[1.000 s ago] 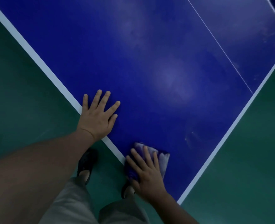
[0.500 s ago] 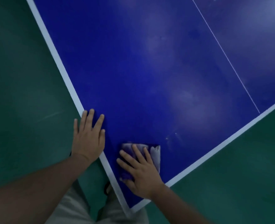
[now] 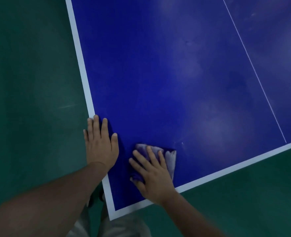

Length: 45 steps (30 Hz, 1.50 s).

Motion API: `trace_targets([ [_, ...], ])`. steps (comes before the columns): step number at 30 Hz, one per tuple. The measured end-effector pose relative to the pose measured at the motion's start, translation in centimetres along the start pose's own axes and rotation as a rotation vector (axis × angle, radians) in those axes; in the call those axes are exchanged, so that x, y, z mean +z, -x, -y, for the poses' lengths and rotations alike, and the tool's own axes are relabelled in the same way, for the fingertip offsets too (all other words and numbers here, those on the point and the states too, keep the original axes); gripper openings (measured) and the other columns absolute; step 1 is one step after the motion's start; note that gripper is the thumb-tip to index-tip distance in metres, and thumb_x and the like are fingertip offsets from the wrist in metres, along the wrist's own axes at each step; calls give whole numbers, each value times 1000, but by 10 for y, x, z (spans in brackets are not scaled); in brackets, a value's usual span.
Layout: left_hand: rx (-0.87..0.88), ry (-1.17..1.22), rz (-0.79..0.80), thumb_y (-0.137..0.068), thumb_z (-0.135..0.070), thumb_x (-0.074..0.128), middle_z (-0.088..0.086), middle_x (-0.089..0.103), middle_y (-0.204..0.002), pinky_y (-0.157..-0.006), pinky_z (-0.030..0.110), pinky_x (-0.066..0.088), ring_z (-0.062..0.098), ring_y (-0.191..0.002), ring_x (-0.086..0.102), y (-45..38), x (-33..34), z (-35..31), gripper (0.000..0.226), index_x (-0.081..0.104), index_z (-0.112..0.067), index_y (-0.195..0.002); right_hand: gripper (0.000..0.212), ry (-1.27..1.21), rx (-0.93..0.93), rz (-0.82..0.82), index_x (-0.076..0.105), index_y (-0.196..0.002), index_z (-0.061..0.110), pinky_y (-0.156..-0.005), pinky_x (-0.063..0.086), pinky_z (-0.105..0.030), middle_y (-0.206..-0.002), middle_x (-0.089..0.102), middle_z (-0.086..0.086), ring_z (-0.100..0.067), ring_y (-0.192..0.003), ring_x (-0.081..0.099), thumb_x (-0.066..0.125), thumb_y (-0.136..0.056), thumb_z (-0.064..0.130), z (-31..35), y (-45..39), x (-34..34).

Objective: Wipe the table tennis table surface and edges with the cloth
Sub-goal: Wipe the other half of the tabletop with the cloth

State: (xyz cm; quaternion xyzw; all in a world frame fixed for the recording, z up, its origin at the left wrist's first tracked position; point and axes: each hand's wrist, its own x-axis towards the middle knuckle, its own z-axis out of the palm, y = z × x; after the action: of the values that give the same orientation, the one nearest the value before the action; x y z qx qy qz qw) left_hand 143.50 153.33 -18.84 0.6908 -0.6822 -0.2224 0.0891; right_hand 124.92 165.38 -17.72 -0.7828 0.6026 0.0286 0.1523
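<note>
The cloth (image 3: 170,159) is pressed flat-fingered by the right hand (image 3: 156,178) near the bench (image 3: 158,82) corner; the left hand (image 3: 101,144) rests spread beside it. Hazy smears beyond suggest most wiping remains.

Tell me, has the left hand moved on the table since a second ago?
Yes. The left hand has slid toward the white border line; it lay well inside on the blue, and now its outer fingers overlap the line at the table's edge.
</note>
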Motion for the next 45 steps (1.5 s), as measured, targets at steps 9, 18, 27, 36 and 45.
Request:
trace_targets([
  [9, 19, 127, -43, -99, -43, 22, 12, 7, -168, -126, 49, 5, 26, -155, -6, -4, 5, 5, 68, 30, -6, -156, 59, -70, 183, -47, 37, -152, 34, -121, 4, -61, -165, 21, 11, -27, -155, -1, 32, -99, 60, 7, -74, -16],
  [18, 54, 213, -30, -99, -36, 34, 9, 1, -169, -125, 52, 8, 23, -155, -11, -3, 7, 14, 65, 26, -9, -157, 65, 117, -260, 95, 31, -154, 38, -119, 2, -57, -166, 15, 11, -27, -155, -2, 44, -93, 58, 10, -2, -6],
  [27, 160, 208, 100, -103, -37, 36, -4, -17, -168, -126, 46, 2, 7, -149, -27, 6, 6, 52, 65, 9, -23, -161, 70, 85, -269, 81, 32, -153, 35, -119, 2, -62, -167, 15, 8, -32, -155, -2, 44, -88, 57, 79, 11, 17],
  [36, -92, 410, 94, -105, -46, 37, -10, -16, -167, -124, 42, 12, 19, -155, -3, 67, 6, 62, 52, 24, -45, -156, 62, 37, -49, -7, 42, -150, 34, -118, 11, -67, -164, 25, 7, -34, -154, 6, 44, -92, 55, 74, 6, 9],
  [45, -164, 305, -51, -105, -32, 39, 0, -10, -169, -126, 44, 1, 19, -155, -9, 108, 13, 16, 54, 27, -27, -158, 60, 135, -189, -32, 42, -150, 38, -117, 17, -65, -163, 27, 10, -30, -154, 8, 44, -93, 56, 8, 35, 12],
])
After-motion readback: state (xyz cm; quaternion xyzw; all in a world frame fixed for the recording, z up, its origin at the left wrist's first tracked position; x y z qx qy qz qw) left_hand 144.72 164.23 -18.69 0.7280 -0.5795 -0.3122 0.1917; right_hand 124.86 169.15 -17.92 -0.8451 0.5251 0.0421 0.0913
